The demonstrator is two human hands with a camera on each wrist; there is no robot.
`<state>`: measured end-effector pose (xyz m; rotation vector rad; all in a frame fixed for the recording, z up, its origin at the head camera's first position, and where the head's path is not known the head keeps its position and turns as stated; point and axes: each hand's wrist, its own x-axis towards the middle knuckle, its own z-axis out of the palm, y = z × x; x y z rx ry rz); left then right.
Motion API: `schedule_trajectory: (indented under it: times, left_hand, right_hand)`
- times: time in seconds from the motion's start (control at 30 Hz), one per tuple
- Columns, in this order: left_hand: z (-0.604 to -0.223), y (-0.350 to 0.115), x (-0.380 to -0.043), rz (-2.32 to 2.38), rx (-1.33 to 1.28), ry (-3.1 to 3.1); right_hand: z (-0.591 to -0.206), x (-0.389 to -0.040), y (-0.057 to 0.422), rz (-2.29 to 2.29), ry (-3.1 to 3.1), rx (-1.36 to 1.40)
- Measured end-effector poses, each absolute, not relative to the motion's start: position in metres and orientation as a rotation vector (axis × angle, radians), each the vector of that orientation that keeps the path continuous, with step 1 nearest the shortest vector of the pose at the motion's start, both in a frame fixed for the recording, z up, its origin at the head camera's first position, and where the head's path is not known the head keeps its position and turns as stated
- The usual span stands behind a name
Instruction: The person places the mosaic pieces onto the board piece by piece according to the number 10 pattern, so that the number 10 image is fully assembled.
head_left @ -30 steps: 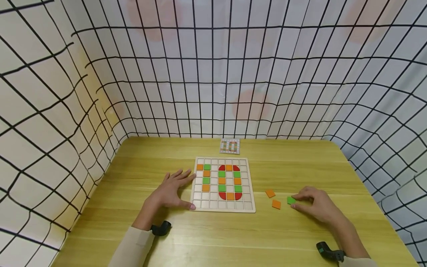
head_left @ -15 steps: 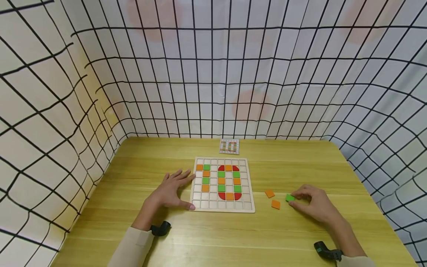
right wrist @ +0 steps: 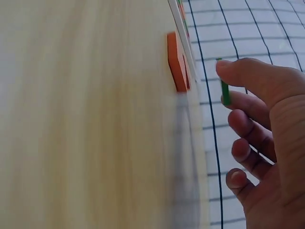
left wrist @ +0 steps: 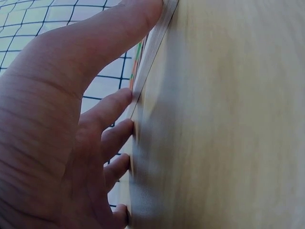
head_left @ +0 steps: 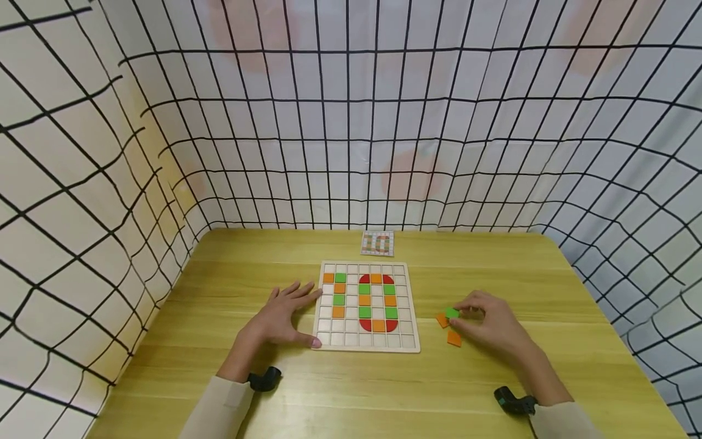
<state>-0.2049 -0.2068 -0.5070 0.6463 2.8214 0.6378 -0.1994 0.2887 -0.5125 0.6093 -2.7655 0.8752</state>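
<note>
My right hand (head_left: 493,323) pinches a green square tile (head_left: 452,313) between thumb and index finger; in the right wrist view the green tile (right wrist: 226,90) is clear of the table. Two loose orange tiles, one (head_left: 454,339) nearer me and one (head_left: 442,321) partly behind the green tile, lie right of a pale grid board (head_left: 408,341). On the board, orange and green squares form a column at left, and a ring with red rounded corners stands at right. My left hand (head_left: 282,317) is spread, its thumb and index fingertip touching the board's left edge.
A small printed card (head_left: 378,243) with a similar coloured pattern lies behind the board. The wooden table (head_left: 351,396) is bordered by white walls with a black grid net (head_left: 351,122) at the back and sides.
My right hand has lifted the green tile off the table and carried it left, over beside the farther orange tile. The left hand stays at the board's edge.
</note>
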Motion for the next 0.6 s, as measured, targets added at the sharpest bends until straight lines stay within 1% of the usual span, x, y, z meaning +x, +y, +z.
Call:
schedule_trajectory:
  times: [0.2,0.6]
  left_hand:
    - [-0.505,-0.207,-0.204,0.633,0.643,2.825]
    - [-0.504,-0.206,-0.204,0.614,0.644,2.824]
  right_hand:
    - [-0.508,-0.21,0.26,0.929,-2.727,0.66]
    - [-0.505,-0.215,0.191,1.069,-2.771,0.709]
